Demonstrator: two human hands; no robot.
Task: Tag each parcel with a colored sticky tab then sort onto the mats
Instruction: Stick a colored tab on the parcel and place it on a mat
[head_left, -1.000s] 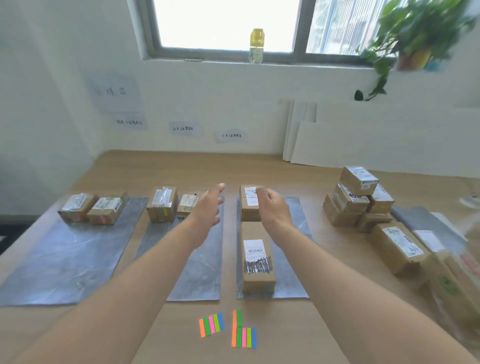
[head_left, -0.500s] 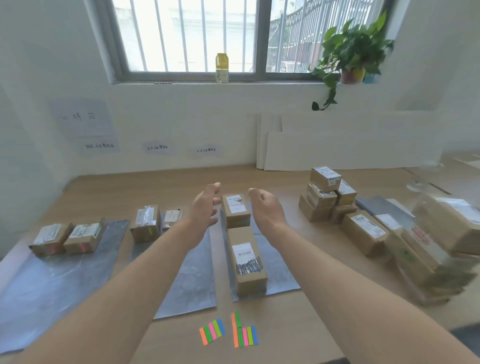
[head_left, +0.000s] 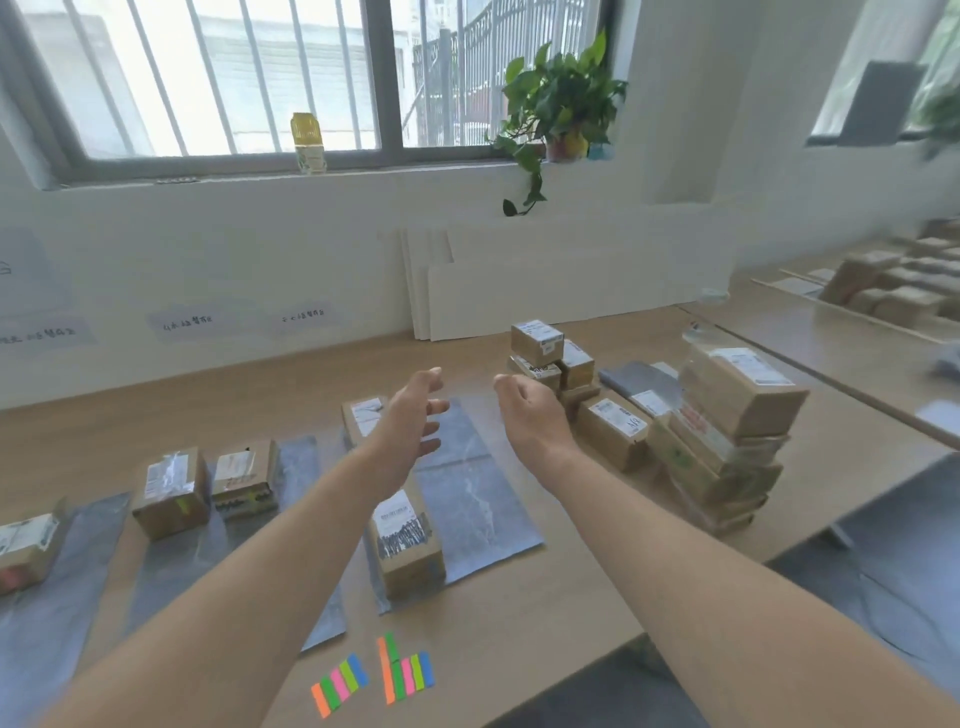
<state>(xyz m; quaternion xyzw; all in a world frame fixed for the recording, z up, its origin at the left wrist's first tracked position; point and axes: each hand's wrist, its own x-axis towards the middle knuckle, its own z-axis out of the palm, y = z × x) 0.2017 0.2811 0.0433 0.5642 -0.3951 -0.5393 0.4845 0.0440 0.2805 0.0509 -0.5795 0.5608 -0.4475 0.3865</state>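
Above the grey mat (head_left: 478, 499), the left hand (head_left: 410, 415) hovers with fingers spread and the right hand (head_left: 530, 410) loosely curled, both empty. A long parcel (head_left: 408, 540) lies beneath the left wrist, stacked parcels (head_left: 727, 431) just right of the right hand, and sticky tabs (head_left: 402, 675) on the worktop (head_left: 519, 603) under the forearms.
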